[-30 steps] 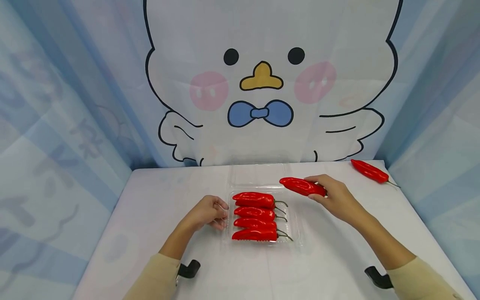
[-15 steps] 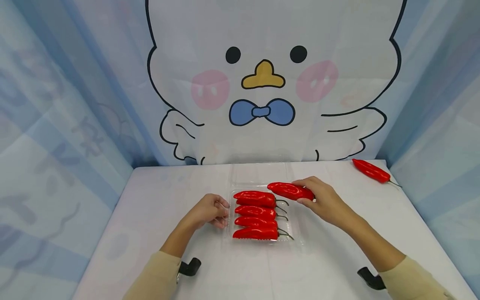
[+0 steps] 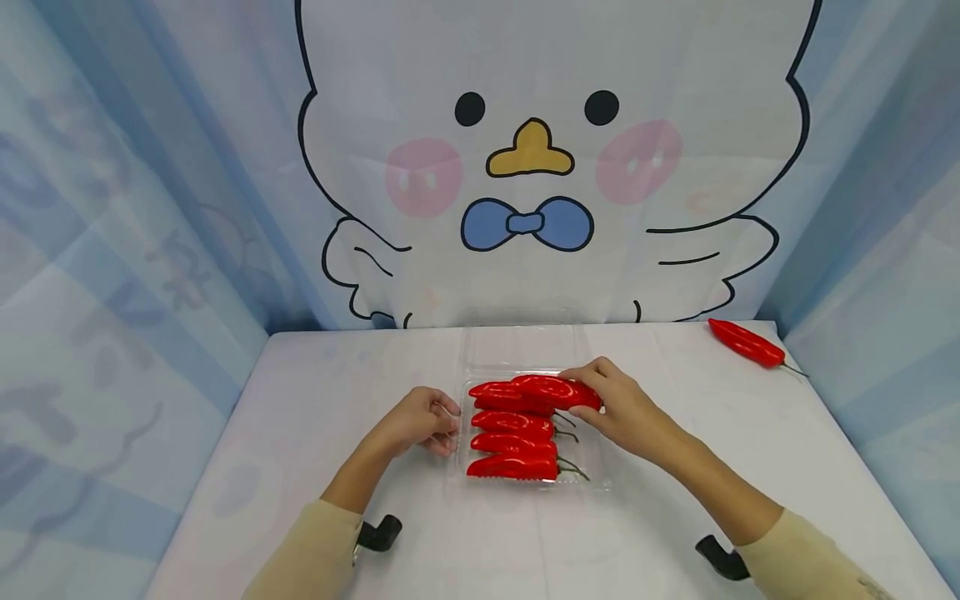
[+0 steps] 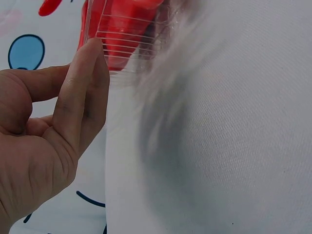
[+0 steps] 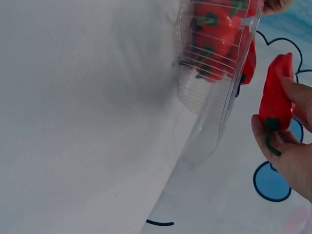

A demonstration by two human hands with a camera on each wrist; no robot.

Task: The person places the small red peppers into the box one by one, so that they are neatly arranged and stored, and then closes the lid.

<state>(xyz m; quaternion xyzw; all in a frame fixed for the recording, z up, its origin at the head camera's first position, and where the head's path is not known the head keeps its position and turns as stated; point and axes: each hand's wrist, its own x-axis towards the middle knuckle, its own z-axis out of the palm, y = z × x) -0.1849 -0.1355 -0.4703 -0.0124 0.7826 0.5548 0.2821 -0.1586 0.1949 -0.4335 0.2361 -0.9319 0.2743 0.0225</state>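
Note:
A clear plastic box (image 3: 591, 454) lies on the table, with several red chili peppers (image 3: 513, 467) side by side in it, stems to the right. At its left edge my left hand (image 3: 418, 421) pinches the rim, thumb and fingertips right at the ribbed wall (image 4: 129, 39) in the left wrist view. My right hand (image 3: 622, 408) holds another red chili pepper (image 3: 553, 389) over the far end of the box, where it overlaps the farthest peppers. In the right wrist view this pepper (image 5: 277, 100) lies between thumb and fingers, green stem showing, apart from the box wall.
One more red chili pepper (image 3: 746, 343) lies at the table's far right corner. The box's clear lid (image 3: 517, 350) is folded back toward the far edge. A cartoon-printed curtain (image 3: 525, 283) hangs behind the white table (image 3: 315, 400), with curtains on both sides.
My right hand has carried its chili pepper left and slightly nearer, from beside the box's far right corner to over the peppers. The left hand stays at the box's edge.

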